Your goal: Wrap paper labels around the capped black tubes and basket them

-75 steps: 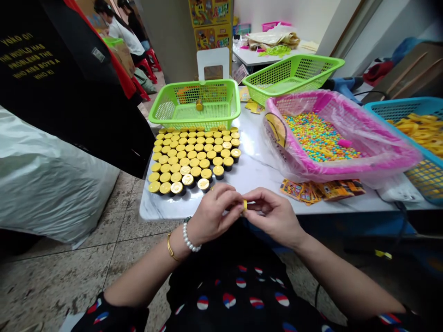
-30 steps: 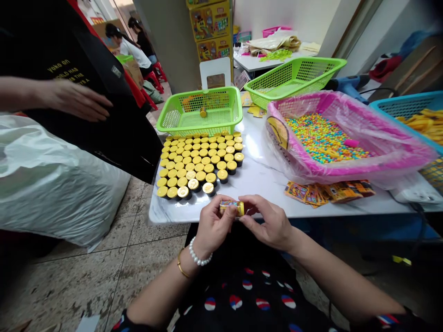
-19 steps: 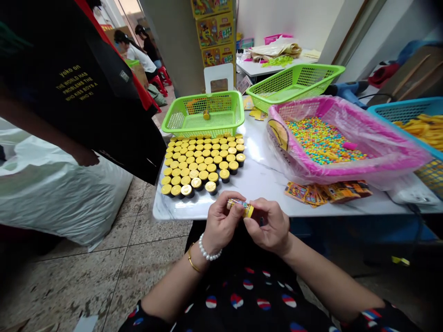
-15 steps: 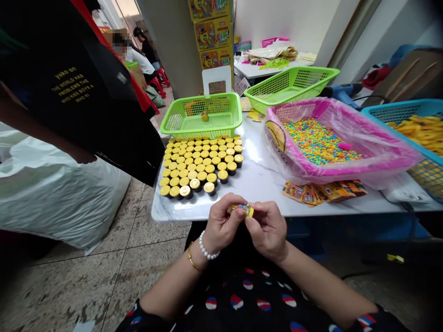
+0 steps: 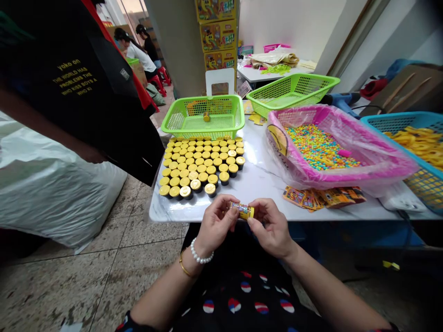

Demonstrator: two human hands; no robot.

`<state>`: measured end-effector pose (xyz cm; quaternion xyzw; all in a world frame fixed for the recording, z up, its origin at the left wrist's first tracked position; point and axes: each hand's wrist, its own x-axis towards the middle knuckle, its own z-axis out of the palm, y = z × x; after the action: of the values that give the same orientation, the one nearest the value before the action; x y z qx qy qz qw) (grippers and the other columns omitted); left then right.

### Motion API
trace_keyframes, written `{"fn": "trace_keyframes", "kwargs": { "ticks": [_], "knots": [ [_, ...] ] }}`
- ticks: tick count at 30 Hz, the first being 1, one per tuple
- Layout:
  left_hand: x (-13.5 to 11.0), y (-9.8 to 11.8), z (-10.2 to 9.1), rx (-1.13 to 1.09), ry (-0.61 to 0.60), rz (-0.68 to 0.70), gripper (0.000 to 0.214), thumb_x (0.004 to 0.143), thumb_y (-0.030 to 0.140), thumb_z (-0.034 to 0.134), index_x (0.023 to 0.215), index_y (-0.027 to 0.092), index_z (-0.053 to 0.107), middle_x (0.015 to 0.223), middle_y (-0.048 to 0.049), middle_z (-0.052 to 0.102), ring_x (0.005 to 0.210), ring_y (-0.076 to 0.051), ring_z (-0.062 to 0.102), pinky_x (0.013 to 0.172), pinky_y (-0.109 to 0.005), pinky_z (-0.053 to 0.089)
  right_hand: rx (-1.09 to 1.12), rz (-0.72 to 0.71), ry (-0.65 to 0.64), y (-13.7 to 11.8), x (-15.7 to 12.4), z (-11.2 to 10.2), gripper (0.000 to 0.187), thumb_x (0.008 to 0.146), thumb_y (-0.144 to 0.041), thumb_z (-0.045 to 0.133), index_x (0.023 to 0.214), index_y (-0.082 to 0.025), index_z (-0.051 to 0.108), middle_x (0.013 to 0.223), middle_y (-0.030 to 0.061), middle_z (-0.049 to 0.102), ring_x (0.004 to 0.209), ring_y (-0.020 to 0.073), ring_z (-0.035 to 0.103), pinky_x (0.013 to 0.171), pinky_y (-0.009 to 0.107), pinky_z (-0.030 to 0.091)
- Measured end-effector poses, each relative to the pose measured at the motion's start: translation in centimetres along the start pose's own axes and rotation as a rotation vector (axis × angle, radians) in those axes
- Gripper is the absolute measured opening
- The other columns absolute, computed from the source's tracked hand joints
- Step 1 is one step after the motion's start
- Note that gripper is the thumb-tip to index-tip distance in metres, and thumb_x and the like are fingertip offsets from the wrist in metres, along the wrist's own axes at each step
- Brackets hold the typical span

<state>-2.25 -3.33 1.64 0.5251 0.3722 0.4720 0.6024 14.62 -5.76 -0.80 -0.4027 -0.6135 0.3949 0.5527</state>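
A small cylindrical container (image 5: 244, 211) with a printed wrap and a yellow end lies sideways between my hands, just over the table's front edge. My left hand (image 5: 218, 220) is closed around its left end, with a pearl bracelet at that wrist. Fingers of my right hand (image 5: 272, 227) pinch the yellow end on the right. Rows of small dark cups with yellow lids (image 5: 202, 168) stand upright on the white table (image 5: 258, 184), beyond my left hand. A fan of printed orange labels (image 5: 320, 198) lies to the right of my hands.
A green basket (image 5: 204, 127) with one small container sits behind the cups; another green basket (image 5: 294, 94) stands farther back. On the right are a plastic-lined pink basket (image 5: 346, 173) of coloured candies and a blue basket (image 5: 424, 161) of yellow pieces. A person (image 5: 83, 92) stands at left.
My left hand has shifted slightly left along the container, so more of its printed side shows. My right hand stays at the yellow end.
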Motion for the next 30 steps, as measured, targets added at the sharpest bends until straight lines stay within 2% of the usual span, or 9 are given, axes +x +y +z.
{"fn": "trace_keyframes", "kwargs": {
  "ticks": [4,7,9,12,15,19,23,26,30],
  "knots": [
    [-0.7,0.1,-0.6,0.063,0.22,0.059,0.025,0.091,0.041,0.063,0.1,0.019,0.057,0.073,0.0031,0.053,0.051,-0.006,0.047,0.047,-0.018,0.036,-0.073,-0.035,0.086,0.2,0.2,-0.5,0.027,0.089,-0.019,0.061,0.115,-0.026,0.054,0.083,-0.0009,0.06,0.062,0.011,0.06,0.055,0.023,0.05],
    [-1.2,0.1,-0.4,0.15,0.289,0.162,0.022,0.086,0.035,0.071,0.097,0.019,0.059,0.083,-0.0006,0.057,0.069,-0.011,0.054,0.062,-0.021,0.045,-0.113,-0.044,0.091,0.2,0.3,-0.4,0.031,0.088,-0.018,0.063,0.117,-0.026,0.054,0.086,0.0,0.062,0.065,0.012,0.062,0.057,0.024,0.053],
    [-1.3,0.1,-0.1,0.195,0.292,0.236,0.02,0.085,0.031,0.072,0.096,0.019,0.061,0.09,-0.0029,0.058,0.079,-0.013,0.056,0.071,-0.024,0.047,-0.152,-0.087,0.072,0.2,0.3,-0.2,0.034,0.088,-0.016,0.063,0.118,-0.026,0.054,0.091,0.0009,0.063,0.067,0.0124,0.064,0.059,0.025,0.055],
    [-1.3,0.2,0.2,0.234,0.296,0.288,0.012,0.085,0.026,0.072,0.089,0.018,0.063,0.09,-0.0035,0.058,0.082,-0.015,0.055,0.073,-0.027,0.047,-0.204,-0.137,0.047,0.1,0.3,0.2,0.038,0.086,-0.014,0.065,0.12,-0.026,0.054,0.095,0.0014,0.064,0.07,0.0129,0.065,0.063,0.026,0.057],
    [-1.1,0.2,0.2,0.269,0.296,0.293,0.01,0.085,0.023,0.072,0.082,0.018,0.064,0.086,-0.0029,0.058,0.08,-0.015,0.055,0.072,-0.027,0.046,-0.136,-0.052,0.036,0.1,0.3,0.4,0.037,0.086,-0.018,0.067,0.119,-0.026,0.055,0.1,0.0028,0.066,0.076,0.015,0.068,0.063,0.027,0.06],
    [-1.0,0.2,-0.1,0.287,0.336,0.322,0.012,0.082,0.021,0.075,0.076,0.018,0.065,0.085,-0.0028,0.059,0.081,-0.016,0.056,0.075,-0.029,0.046,0.069,0.079,0.003,0.3,0.6,0.5,0.031,0.087,-0.026,0.069,0.116,-0.026,0.057,0.1,0.0037,0.068,0.077,0.0165,0.07,0.059,0.028,0.062],
    [-1.1,0.3,-0.6,0.305,0.353,0.322,0.013,0.079,0.022,0.077,0.072,0.018,0.067,0.096,-0.0056,0.06,0.095,-0.02,0.058,0.086,-0.034,0.047,0.142,0.09,-0.014,0.8,0.8,0.4,0.031,0.087,-0.026,0.071,0.116,-0.024,0.061,0.101,0.0053,0.071,0.08,0.0181,0.072,0.069,0.034,0.064],
    [-1.1,0.4,-0.9,0.326,0.299,0.303,0.011,0.081,0.024,0.076,0.074,0.019,0.069,0.102,-0.0069,0.06,0.099,-0.021,0.058,0.09,-0.036,0.047,0.169,0.085,-0.018,1.2,1.0,0.2,0.03,0.085,-0.026,0.074,0.113,-0.023,0.063,0.104,0.0061,0.071,0.086,0.0203,0.073,0.073,0.037,0.065],
    [-1.0,0.5,-1.2,0.341,0.239,0.279,0.011,0.083,0.026,0.073,0.077,0.019,0.068,0.103,-0.0077,0.061,0.1,-0.022,0.058,0.095,-0.04,0.046,0.185,0.115,-0.031,1.3,1.4,-0.1,0.031,0.084,-0.026,0.075,0.112,-0.022,0.064,0.097,0.0053,0.074,0.083,0.0202,0.074,0.072,0.037,0.065]
  ]
}}
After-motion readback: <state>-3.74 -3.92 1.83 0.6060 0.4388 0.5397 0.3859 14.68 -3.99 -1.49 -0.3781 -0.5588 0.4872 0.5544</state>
